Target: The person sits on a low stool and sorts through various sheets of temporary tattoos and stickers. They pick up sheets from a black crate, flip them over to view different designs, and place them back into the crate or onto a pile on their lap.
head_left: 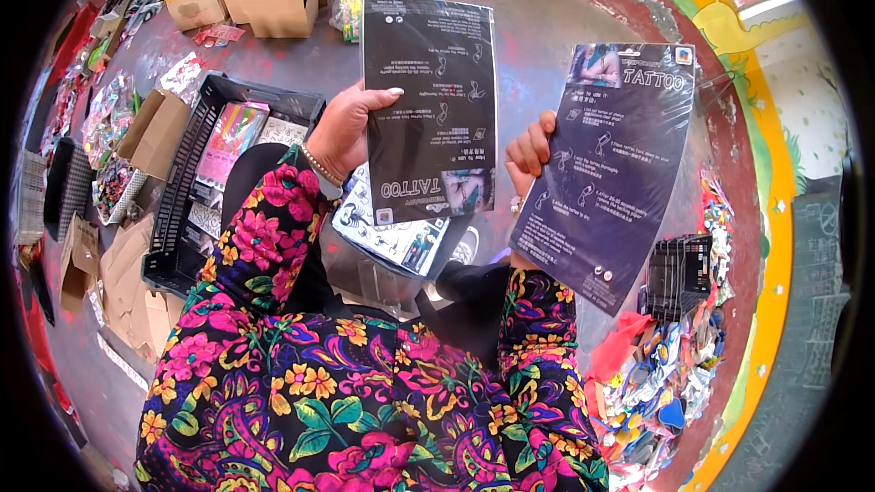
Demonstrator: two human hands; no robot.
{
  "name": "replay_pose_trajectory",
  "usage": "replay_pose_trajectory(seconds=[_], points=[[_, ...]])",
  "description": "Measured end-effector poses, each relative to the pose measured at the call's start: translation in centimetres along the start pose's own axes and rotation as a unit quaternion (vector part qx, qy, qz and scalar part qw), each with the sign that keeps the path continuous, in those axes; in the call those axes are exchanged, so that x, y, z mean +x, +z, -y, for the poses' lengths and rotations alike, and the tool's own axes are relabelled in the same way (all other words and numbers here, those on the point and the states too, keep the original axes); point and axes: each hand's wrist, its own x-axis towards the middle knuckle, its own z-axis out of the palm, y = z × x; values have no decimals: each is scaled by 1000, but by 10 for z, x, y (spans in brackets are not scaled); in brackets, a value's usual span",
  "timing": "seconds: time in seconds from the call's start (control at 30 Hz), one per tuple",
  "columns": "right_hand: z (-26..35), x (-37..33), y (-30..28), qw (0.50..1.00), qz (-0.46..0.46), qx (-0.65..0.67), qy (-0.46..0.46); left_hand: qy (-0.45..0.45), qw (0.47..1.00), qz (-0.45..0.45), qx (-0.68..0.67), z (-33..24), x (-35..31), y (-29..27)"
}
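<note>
1. L grip (339, 135) pinches L pack (433, 114) by its left edge, thumb on front; it's up in the middle.
2. R grip (530, 153) pinches R pack (606, 178) by its left edge; it's tilted, on the right.
3. Both prob. light, thin, a bit bendy; shiny wrap may be slippy.
4. Best hold: side edges, halfway, w/ thumb flat, so no creases.

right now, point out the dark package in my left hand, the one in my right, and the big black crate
Left dark package (428, 109), head view, middle of its face
Right dark package (605, 173), head view, middle of its face
Big black crate (182, 180), head view, left side wall
</note>
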Motion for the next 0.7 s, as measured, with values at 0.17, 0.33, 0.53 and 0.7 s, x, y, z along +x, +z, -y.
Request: replay_pose_trajectory(seconds=[0.17, 0.33, 0.53, 0.7], points=[[-5, 0, 0, 999, -2, 37, 0, -21, 1000, -5, -4, 0, 0, -1], [-3, 0, -5, 999, -11, 32, -15, -20, 1000, -15, -5, 1, 1, 3], [-6, 2, -3, 999, -1, 38, -12, -22, 999, -34, 16, -1, 0, 3], [-5, 1, -1, 999, 14, 28, -7, -31, 999, -28, 14, 1, 1, 5]])
